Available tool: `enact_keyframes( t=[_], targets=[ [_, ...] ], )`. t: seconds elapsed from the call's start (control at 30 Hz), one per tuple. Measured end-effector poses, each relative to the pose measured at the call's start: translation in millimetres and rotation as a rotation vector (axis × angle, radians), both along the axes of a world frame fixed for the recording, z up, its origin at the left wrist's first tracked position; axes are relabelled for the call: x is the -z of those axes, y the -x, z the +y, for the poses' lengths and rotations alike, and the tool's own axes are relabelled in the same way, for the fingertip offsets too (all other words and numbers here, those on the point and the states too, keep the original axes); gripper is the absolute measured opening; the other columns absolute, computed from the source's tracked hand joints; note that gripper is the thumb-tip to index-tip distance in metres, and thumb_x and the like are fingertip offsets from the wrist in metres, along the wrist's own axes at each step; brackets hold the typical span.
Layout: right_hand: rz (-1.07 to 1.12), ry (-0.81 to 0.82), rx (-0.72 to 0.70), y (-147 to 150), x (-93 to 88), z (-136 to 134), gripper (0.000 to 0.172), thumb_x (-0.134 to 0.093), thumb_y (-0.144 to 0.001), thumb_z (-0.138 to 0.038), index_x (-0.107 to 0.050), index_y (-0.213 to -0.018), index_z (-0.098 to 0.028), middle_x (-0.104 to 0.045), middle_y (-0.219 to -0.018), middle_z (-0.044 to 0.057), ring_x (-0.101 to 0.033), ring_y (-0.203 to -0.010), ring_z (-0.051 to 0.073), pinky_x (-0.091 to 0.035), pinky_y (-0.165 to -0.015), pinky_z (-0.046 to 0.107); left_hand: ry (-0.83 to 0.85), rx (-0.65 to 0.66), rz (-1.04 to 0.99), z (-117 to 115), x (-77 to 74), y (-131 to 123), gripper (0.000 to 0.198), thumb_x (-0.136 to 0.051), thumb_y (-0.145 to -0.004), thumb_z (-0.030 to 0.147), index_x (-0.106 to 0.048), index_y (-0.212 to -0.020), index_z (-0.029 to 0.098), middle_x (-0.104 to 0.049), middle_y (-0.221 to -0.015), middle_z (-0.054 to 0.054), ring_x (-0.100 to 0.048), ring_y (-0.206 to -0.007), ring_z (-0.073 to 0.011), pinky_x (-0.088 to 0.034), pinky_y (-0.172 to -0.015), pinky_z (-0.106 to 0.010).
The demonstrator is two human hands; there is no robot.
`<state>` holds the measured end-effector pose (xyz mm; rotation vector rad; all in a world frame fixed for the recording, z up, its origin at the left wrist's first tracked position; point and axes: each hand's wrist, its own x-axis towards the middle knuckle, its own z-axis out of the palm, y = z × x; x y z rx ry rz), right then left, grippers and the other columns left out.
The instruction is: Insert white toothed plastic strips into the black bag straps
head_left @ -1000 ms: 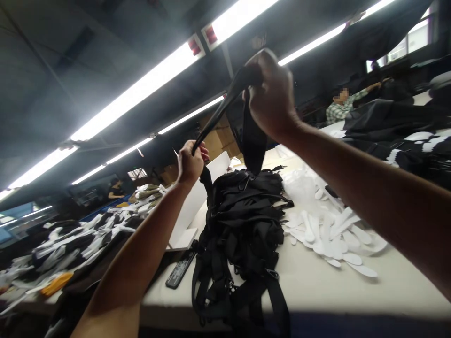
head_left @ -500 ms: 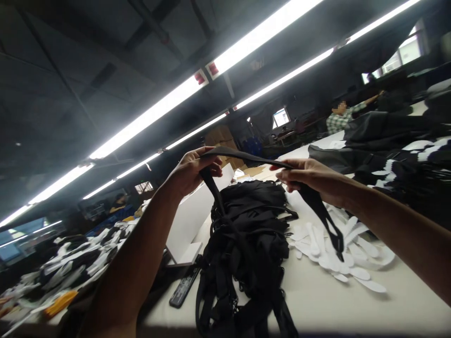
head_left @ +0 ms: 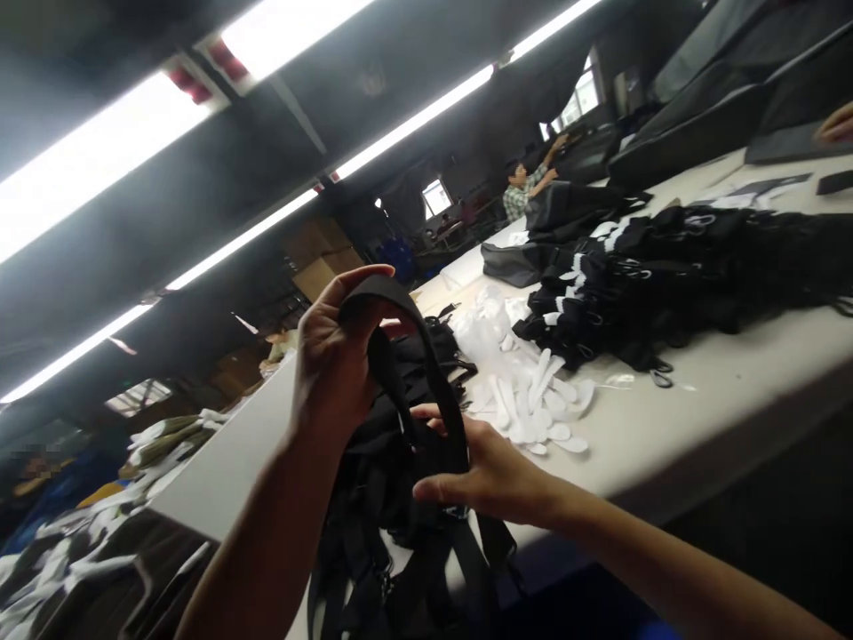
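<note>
A black strap (head_left: pixel 393 292) arches over the fingers of my left hand (head_left: pixel 333 351), which is closed around it at the upper end. Lower and to the right, my right hand (head_left: pixel 490 471) has the same strap between its thumb and fingers, where it hangs down in a loop. Beneath both hands lies a heap of black straps (head_left: pixel 360 533) with metal buckles, partly hidden by my hands and forearms.
White tongue-shaped pieces (head_left: pixel 539 400) and clear plastic (head_left: pixel 490 333) lie right of the heap. Beyond them is a long black pile (head_left: pixel 699 267) with hooks. A white panel (head_left: pixel 230 449) and mixed cloth (head_left: pixel 59 578) are leftward. A person (head_left: pixel 516 196) works behind; another's hand (head_left: pixel 836 124) shows far right.
My view has swung to the right. My right hand has dropped and come closer to my left, so the strap, earlier stretched between them, now bends in a loop.
</note>
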<state>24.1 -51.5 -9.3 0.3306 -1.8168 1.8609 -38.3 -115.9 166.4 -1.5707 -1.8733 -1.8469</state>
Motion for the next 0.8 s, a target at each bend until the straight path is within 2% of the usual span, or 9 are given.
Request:
enact_keyframes(
  t=[0.1,0.17,0.23,0.33,0.4,0.47,0.57,0.67,0.8],
  targets=[
    [-0.091,0.180,-0.057,4.8,28.7,7.7,0.067,-0.082,-0.071,-0.029,-0.053,-0.132,-0.026,-0.062,-0.092,0.000,-0.060,-0.085,0.017,-0.049,-0.077,0.030,0.048,-0.004,0.045,7.7,12.2,12.0,0.018,-0.065,-0.080,0.021,-0.066,-0.098,0.023,-0.059,-0.071,0.002,-0.054,-0.053,-0.0095,-0.044,-0.046,-0.018],
    [-0.086,0.244,-0.119,3.1,41.9,19.8,0.062,-0.082,-0.072,-0.027,-0.056,-0.129,-0.024,-0.060,-0.089,-0.002,-0.059,-0.081,0.014,-0.048,-0.075,0.026,0.129,0.017,0.079,8.3,15.4,21.8,0.020,-0.064,-0.080,0.019,-0.068,-0.098,0.023,-0.059,-0.070,0.001,-0.051,-0.050,-0.0090,-0.038,-0.041,-0.018],
    [-0.093,0.259,-0.243,-1.2,49.4,34.5,0.064,-0.081,-0.074,-0.026,-0.055,-0.133,-0.021,-0.062,-0.087,-0.001,-0.059,-0.079,0.013,-0.047,-0.076,0.026,0.294,0.037,0.083,7.2,17.2,30.1,0.021,-0.063,-0.079,0.016,-0.072,-0.097,0.021,-0.059,-0.067,0.000,-0.049,-0.047,-0.0083,-0.036,-0.039,-0.017],
    [-0.149,0.212,-0.485,-7.7,54.4,54.4,0.067,-0.076,-0.081,-0.035,-0.050,-0.140,-0.018,-0.068,-0.099,0.005,-0.064,-0.088,0.016,-0.049,-0.084,0.030,0.595,0.074,0.069,7.1,20.1,37.2,0.023,-0.063,-0.076,0.015,-0.076,-0.095,0.017,-0.055,-0.056,-0.001,-0.045,-0.043,-0.0067,-0.030,-0.036,-0.014],
    [-0.174,0.171,-0.562,-10.2,56.2,62.0,0.059,-0.067,-0.088,-0.045,-0.052,-0.139,-0.018,-0.068,-0.110,0.008,-0.064,-0.100,0.020,-0.048,-0.091,0.032,0.686,0.112,0.077,9.6,23.3,38.4,0.024,-0.063,-0.074,0.014,-0.077,-0.094,0.016,-0.054,-0.053,-0.001,-0.045,-0.043,-0.0067,-0.029,-0.035,-0.013],
    [-0.175,0.140,-0.526,-10.7,56.6,64.1,0.052,-0.056,-0.094,-0.051,-0.056,-0.136,-0.019,-0.068,-0.114,0.008,-0.062,-0.108,0.021,-0.046,-0.095,0.032,0.670,0.131,0.089,13.4,27.5,37.1,0.025,-0.064,-0.073,0.013,-0.077,-0.093,0.016,-0.055,-0.054,-0.002,-0.047,-0.044,-0.0076,-0.030,-0.035,-0.014],
    [-0.102,0.165,-0.426,-7.7,52.5,60.8,0.052,-0.043,-0.099,-0.053,-0.054,-0.138,-0.020,-0.067,-0.117,0.009,-0.062,-0.106,0.020,-0.047,-0.096,0.033,0.573,0.143,0.095,18.7,34.2,31.0,0.026,-0.063,-0.075,0.010,-0.076,-0.097,0.017,-0.058,-0.060,-0.003,-0.050,-0.045,-0.0088,-0.034,-0.036,-0.016],
    [0.013,0.239,-0.362,-2.8,43.6,55.8,0.054,-0.043,-0.099,-0.054,-0.052,-0.139,-0.019,-0.067,-0.114,0.009,-0.064,-0.100,0.019,-0.048,-0.094,0.035,0.431,0.142,0.071,22.4,38.7,21.8,0.025,-0.063,-0.078,0.008,-0.074,-0.099,0.017,-0.060,-0.063,-0.002,-0.053,-0.047,-0.0093,-0.039,-0.039,-0.017],
    [0.073,0.247,-0.283,1.2,30.1,46.7,0.052,-0.049,-0.096,-0.054,-0.057,-0.133,-0.019,-0.065,-0.115,0.009,-0.064,-0.094,0.017,-0.050,-0.090,0.032,0.208,0.059,-0.007,26.9,41.4,9.5,0.024,-0.060,-0.076,-0.001,-0.074,-0.089,0.013,-0.058,-0.059,0.000,-0.053,-0.047,-0.0084,-0.037,-0.039,-0.016]
  ],
)
